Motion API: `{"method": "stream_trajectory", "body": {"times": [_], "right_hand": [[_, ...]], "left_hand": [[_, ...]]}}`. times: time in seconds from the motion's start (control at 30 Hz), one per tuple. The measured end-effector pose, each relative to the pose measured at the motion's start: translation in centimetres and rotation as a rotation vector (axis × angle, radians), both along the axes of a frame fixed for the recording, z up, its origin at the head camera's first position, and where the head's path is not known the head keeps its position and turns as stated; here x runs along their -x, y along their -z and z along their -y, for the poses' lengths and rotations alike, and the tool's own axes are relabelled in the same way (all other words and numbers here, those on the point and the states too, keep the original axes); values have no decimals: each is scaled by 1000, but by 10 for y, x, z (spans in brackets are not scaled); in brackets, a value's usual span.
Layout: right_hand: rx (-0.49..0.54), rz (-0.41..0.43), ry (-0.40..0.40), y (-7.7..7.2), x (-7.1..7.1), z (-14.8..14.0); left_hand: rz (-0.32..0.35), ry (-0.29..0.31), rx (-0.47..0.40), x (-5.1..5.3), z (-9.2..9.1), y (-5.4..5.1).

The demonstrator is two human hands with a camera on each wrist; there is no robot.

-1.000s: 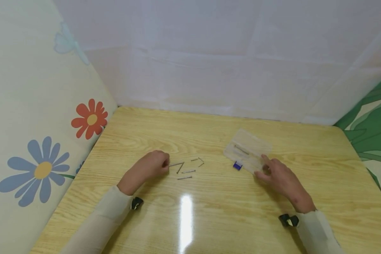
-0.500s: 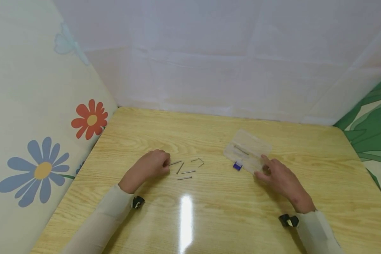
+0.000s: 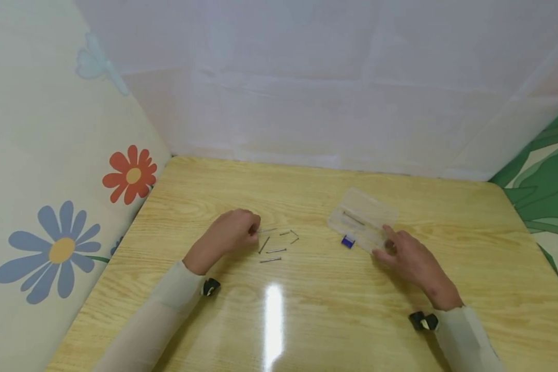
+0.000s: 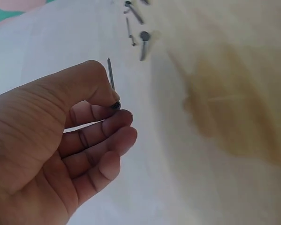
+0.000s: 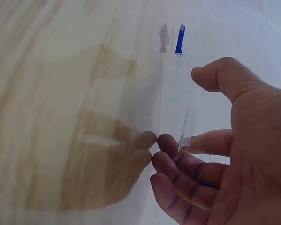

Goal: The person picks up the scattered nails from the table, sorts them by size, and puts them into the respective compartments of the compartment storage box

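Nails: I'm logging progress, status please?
Left hand pinches nail. Right hand holds clear box by one end. Loose nails lie between left hand and box.

The head camera is looking forward and down from the near side over the table (image 3: 330, 305); the left wrist camera (image 3: 211, 287) is closely facing the left hand (image 3: 223, 235) and nails (image 3: 270, 260), the right wrist camera (image 3: 423, 321) the right hand (image 3: 411, 258) and clear box (image 3: 375, 207), each sharing its patch with the head view
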State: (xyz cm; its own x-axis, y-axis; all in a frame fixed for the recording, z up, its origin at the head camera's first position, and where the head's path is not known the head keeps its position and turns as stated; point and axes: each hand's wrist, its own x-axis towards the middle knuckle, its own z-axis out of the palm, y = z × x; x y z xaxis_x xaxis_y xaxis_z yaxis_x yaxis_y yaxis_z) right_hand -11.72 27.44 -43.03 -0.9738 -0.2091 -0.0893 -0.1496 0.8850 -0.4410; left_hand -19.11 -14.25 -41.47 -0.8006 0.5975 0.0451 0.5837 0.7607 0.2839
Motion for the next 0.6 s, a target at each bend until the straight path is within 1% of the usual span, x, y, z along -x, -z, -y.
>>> {"method": "stream_trajectory", "body": {"times": [0.1, 0.17, 0.37, 0.5, 0.6], "right_hand": [[2, 0, 0, 0, 0, 0], [1, 3, -1, -1, 0, 0], [0, 8, 10, -2, 0, 0], [11, 9, 6, -1, 0, 1], [-1, 0, 2, -1, 0, 0]], "left_hand": [[0, 25, -7, 4, -9, -4], [5, 39, -15, 7, -15, -4], [26, 65, -30, 19, -40, -1], [12, 107, -38, 26, -58, -1], [3, 136, -43, 31, -73, -2]]}}
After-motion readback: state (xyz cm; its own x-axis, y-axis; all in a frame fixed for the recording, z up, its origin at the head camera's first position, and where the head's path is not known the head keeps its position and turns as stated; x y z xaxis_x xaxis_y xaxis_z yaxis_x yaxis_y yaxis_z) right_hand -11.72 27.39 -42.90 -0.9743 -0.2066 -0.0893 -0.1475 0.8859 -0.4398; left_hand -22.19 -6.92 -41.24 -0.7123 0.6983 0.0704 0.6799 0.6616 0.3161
